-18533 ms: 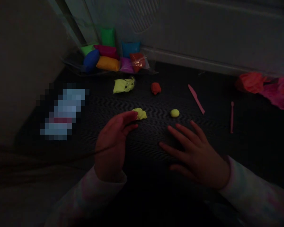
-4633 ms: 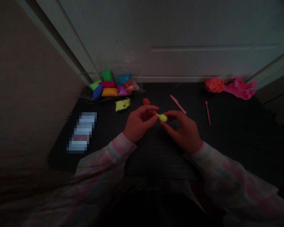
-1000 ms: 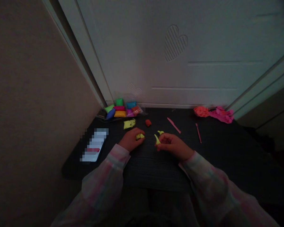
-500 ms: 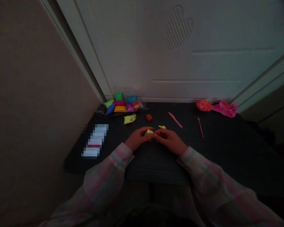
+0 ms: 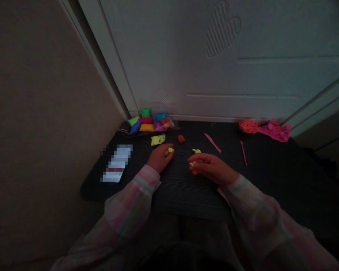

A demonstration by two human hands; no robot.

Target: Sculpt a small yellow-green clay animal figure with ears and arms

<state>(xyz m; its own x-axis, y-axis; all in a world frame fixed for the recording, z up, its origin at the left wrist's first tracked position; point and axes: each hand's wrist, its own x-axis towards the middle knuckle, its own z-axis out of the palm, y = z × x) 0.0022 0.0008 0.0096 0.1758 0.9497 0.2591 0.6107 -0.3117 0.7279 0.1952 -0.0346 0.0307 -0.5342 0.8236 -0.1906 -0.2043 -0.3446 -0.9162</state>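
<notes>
My left hand [image 5: 159, 158] is closed round a lump of yellow modelling clay [image 5: 170, 151], low over the dark table. My right hand [image 5: 211, 168], a short way to the right, pinches a smaller bit of yellow clay [image 5: 192, 164] between thumb and fingers. Just beyond the right fingers lies another small yellow clay piece [image 5: 197, 151] with a thin end pointing left. A red-orange clay lump [image 5: 181, 139] rests behind the gap between my hands. An opened yellow clay packet [image 5: 158, 140] is just beyond my left hand.
Coloured clay packets [image 5: 147, 127] in clear plastic lie at the back left. A phone [image 5: 118, 163], blurred out, is on the left. Right of centre are a pink plastic knife [image 5: 213, 143] and a pink stick tool [image 5: 243, 153]. Orange [image 5: 249, 127] and pink crumpled items [image 5: 275, 131] sit at the back right.
My hands were together at the yellow clay and have moved apart. A small yellow bit now shows in my right fingers, while the larger lump stays in my left hand. The view has shifted slightly.
</notes>
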